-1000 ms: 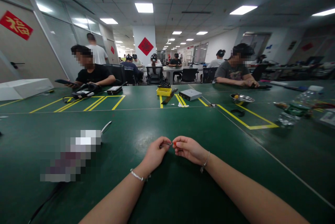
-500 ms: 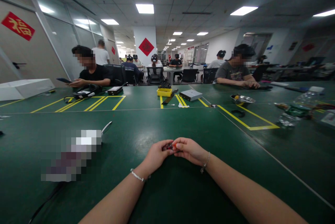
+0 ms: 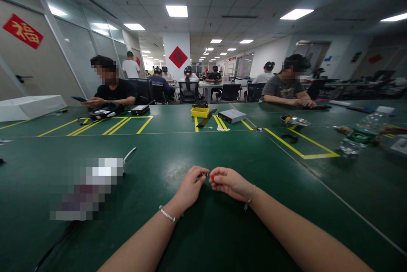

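My left hand (image 3: 190,187) and my right hand (image 3: 229,182) meet low over the green table (image 3: 222,229), fingertips almost touching. The left fingers pinch a small metal part (image 3: 204,174) that I cannot make out clearly. The right fingers pinch a tiny red piece (image 3: 212,176). Each wrist wears a thin bracelet. A blurred white and dark object (image 3: 89,187) with a pale cable lies to the left of my hands.
A yellow bin (image 3: 199,112), a grey box (image 3: 231,115), a metal bowl (image 3: 294,120) and a plastic bottle (image 3: 359,134) sit farther back. Yellow tape marks zones. A white box (image 3: 30,106) lies far left. Several people sit at the table's far side.
My hands pressed together half a second ago and have now drawn slightly apart again. A person in white at the back has walked to the right.
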The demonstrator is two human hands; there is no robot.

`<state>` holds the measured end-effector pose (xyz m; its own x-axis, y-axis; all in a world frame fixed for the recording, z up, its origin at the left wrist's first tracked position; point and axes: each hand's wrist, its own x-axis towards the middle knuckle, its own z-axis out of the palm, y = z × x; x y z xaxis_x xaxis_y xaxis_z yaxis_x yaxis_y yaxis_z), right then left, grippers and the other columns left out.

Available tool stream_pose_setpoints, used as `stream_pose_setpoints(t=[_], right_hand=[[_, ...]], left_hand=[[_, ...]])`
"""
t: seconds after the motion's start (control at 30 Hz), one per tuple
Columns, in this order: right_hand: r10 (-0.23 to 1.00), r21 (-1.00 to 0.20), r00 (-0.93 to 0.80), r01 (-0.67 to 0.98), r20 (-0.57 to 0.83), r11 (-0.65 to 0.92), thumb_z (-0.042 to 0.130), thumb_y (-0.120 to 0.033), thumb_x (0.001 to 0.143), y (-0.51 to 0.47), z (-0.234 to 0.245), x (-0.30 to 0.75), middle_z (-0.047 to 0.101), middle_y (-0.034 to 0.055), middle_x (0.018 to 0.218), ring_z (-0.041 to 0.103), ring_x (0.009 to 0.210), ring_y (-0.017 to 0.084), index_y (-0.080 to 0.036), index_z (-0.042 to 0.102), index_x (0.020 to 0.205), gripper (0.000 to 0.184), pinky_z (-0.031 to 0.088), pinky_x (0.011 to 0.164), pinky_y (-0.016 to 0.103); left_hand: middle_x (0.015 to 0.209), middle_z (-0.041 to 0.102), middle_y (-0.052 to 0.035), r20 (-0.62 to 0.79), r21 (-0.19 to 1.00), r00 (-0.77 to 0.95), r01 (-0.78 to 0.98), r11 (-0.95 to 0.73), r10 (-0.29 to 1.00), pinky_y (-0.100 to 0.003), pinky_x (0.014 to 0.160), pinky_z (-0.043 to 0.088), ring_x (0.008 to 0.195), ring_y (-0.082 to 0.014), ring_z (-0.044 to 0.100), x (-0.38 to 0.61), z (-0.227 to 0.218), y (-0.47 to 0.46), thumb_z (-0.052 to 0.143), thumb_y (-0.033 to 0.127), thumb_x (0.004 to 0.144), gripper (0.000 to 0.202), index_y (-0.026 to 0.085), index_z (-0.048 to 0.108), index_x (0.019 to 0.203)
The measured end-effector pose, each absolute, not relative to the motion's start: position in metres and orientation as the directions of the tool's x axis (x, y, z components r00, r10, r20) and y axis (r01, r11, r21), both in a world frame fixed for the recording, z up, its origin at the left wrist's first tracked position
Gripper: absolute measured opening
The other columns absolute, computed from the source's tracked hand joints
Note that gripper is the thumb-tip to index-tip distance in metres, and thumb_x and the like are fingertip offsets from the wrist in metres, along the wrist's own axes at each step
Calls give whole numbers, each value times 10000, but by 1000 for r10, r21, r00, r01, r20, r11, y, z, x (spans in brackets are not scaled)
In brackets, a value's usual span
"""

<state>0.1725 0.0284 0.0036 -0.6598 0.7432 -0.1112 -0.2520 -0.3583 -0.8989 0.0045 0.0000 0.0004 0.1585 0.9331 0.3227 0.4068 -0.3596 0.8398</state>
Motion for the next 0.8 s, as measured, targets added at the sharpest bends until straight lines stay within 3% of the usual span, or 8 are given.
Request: stream_pose_setpoints(t=[0.17,0.33,0.5,0.67,0.8], right_hand=[[741,-901,-659,-235,-128,-365,592,-221,674,29,2,172,598,40,736,551,627,87,-126,546,832,190,418,676,275],[750,-902,-651,-246,-118,-355,613,-195,654,29,2,172,601,42,754,552,636,83,-123,545,811,186,417,686,271],[762,-904,-635,-241,-128,-353,650,-150,600,29,1,171,592,14,670,544,592,82,-129,529,755,198,418,664,271],[764,-903,-636,-258,-108,-343,591,-232,678,29,1,170,554,-6,586,510,526,68,-122,531,747,144,422,637,282],[751,-898,-651,-261,-107,-354,607,-189,657,30,1,172,573,5,677,531,580,73,-131,533,785,159,422,651,273]], left_hand=[[810,557,-10,246,890,148,358,-284,958,-253,691,408,725,-122,513,5,-3,1,390,169,751,292,213,510,1013],[848,585,-17,267,852,166,420,-313,949,-256,717,390,784,-139,516,4,-1,1,414,213,749,213,213,587,874],[733,583,-4,210,844,154,471,-258,966,-234,634,395,688,-130,515,5,2,-1,513,243,685,157,189,586,812],[706,572,9,184,874,128,432,-222,975,-212,595,396,642,-108,514,6,-1,0,528,221,661,182,176,555,836],[712,578,13,211,868,119,433,-242,970,-209,579,395,615,-100,508,5,-2,1,471,193,692,186,176,537,864]])
